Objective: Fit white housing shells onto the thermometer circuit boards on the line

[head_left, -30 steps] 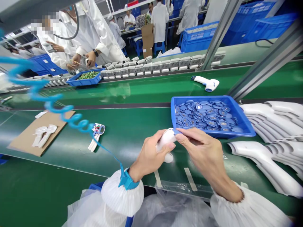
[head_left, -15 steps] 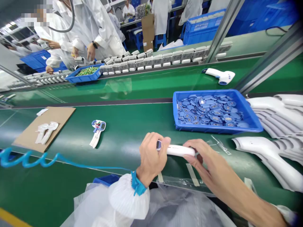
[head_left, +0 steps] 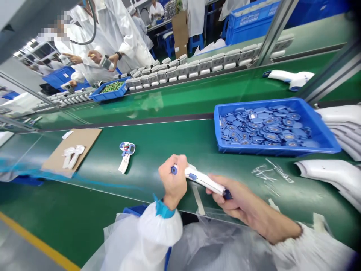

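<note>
Both my hands hold a slim white plastic thermometer body (head_left: 203, 180) with blue parts at its ends, tilted diagonally above the green conveyor belt (head_left: 172, 137). My left hand (head_left: 173, 175) wraps around the upper end, and a blue strap sits at its wrist. My right hand (head_left: 239, 201) grips the lower end from below. Beyond them, a blue tray (head_left: 278, 149) holds several round blue parts (head_left: 265, 128). On the belt to the left lies a partly open thermometer (head_left: 126, 154).
White thermometer housings (head_left: 335, 169) are stacked at the right edge, and clear film scraps (head_left: 270, 172) lie near them. A cardboard sheet (head_left: 72, 152) holds white pieces. Co-workers' hands (head_left: 98, 58) work beyond a farther belt lined with white units (head_left: 183, 69). Blue crates (head_left: 252, 19) stand behind.
The thermometer body has swung from nearly level to a diagonal, with its blue ends now showing. The whole scene has shifted right in view, and the blue coiled cord now lies blurred at far left.
</note>
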Demonstrator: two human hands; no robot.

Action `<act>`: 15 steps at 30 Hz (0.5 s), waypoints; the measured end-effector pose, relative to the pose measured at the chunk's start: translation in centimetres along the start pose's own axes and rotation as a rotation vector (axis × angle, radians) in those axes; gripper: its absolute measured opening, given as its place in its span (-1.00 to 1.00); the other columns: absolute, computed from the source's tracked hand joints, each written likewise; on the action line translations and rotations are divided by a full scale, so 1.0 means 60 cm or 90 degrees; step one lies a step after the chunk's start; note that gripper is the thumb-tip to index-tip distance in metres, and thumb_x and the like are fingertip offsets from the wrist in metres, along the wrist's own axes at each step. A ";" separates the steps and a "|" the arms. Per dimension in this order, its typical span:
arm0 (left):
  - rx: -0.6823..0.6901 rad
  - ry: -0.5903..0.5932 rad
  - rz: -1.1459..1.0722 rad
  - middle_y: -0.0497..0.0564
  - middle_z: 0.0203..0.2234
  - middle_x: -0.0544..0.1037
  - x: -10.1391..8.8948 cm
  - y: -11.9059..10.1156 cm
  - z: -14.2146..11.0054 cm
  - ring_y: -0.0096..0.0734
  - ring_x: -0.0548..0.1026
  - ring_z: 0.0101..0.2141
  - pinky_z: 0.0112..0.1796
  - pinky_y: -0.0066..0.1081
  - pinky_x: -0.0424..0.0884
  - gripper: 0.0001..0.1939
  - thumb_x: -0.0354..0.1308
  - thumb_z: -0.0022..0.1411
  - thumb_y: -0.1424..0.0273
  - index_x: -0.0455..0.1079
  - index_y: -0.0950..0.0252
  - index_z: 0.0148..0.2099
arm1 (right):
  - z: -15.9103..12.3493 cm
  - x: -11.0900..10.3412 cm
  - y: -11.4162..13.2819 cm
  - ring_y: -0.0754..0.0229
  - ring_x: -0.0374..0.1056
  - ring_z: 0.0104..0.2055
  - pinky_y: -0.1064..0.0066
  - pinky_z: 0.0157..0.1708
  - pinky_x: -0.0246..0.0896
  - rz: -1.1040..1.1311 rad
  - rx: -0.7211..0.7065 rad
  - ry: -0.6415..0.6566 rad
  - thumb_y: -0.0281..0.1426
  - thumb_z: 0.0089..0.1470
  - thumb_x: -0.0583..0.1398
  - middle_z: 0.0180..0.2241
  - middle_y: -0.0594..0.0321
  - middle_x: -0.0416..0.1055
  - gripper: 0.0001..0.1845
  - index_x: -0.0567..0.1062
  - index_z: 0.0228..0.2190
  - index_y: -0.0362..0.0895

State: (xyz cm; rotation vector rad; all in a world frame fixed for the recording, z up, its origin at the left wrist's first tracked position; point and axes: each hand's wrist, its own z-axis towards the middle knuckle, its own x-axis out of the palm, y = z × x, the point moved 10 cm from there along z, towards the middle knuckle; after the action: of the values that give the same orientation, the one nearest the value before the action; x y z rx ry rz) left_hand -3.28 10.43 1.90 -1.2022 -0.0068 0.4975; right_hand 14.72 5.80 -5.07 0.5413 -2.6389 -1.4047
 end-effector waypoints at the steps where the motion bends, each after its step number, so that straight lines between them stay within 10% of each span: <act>1: -0.045 -0.040 -0.009 -0.03 -0.58 0.44 -0.004 0.022 -0.002 -0.40 0.42 -0.49 -0.34 -0.37 0.38 -0.45 -0.03 0.48 0.04 0.29 0.23 -0.51 | 0.004 0.010 -0.002 0.33 -0.01 -0.63 0.44 -0.65 -0.24 -0.031 -0.001 0.019 0.15 0.21 0.05 -0.50 0.26 0.39 -0.43 0.51 -0.30 -0.09; 8: -0.115 -0.047 0.147 -0.09 -0.71 0.27 0.040 0.068 0.025 -0.46 0.29 -0.56 -0.41 -0.40 0.27 -0.42 -0.05 0.47 0.14 0.14 0.21 -0.62 | 0.017 0.040 0.036 0.03 0.32 -0.56 0.31 -0.52 -0.22 -0.661 -0.214 -0.170 -0.15 0.37 -0.13 -0.51 0.08 0.49 -0.46 0.55 -0.06 -0.11; 11: -0.119 0.011 0.120 -0.10 -0.68 0.27 0.048 0.059 0.038 -0.46 0.28 -0.53 -0.42 -0.41 0.25 -0.48 0.06 0.40 0.14 0.18 0.23 -0.59 | 0.016 0.026 0.039 0.07 0.32 -0.55 0.31 -0.51 -0.06 -0.578 -0.258 -0.155 -0.08 0.38 -0.12 -0.49 0.14 0.50 -0.44 0.56 -0.08 -0.08; 15: -0.135 0.272 -0.179 -0.09 -0.44 0.48 0.073 0.030 0.021 -0.47 0.40 -0.43 -0.36 -0.45 0.34 -0.64 0.45 0.06 0.19 0.38 0.27 -0.29 | 0.015 -0.009 0.023 0.18 0.23 -0.53 0.36 -0.50 0.13 -0.330 -0.251 -0.078 0.11 0.32 -0.03 -0.52 0.30 0.40 -0.38 0.56 0.02 -0.02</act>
State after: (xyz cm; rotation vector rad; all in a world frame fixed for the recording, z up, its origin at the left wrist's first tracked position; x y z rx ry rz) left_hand -0.34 13.65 -0.35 -1.4695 0.1371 -0.0135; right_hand 14.66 7.42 -4.40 1.1685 -2.2909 -2.0901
